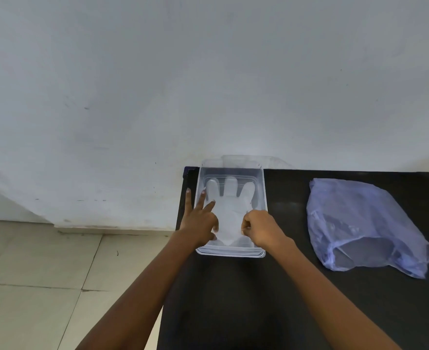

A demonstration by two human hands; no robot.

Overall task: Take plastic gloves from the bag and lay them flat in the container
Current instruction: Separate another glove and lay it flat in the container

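Observation:
A clear plastic container sits at the far left corner of the black table. A translucent plastic glove lies flat inside it, fingers pointing toward the wall. My left hand rests at the container's left side with fingers spread, the index finger touching the glove. My right hand is curled at the glove's right edge, fingertips pinching the plastic near the cuff. The bluish plastic bag lies on the table to the right, its mouth facing the near edge.
A white wall rises directly behind the table. The table's left edge runs just beside the container, with tiled floor below on the left. A clear lid or flap leans against the wall behind the container.

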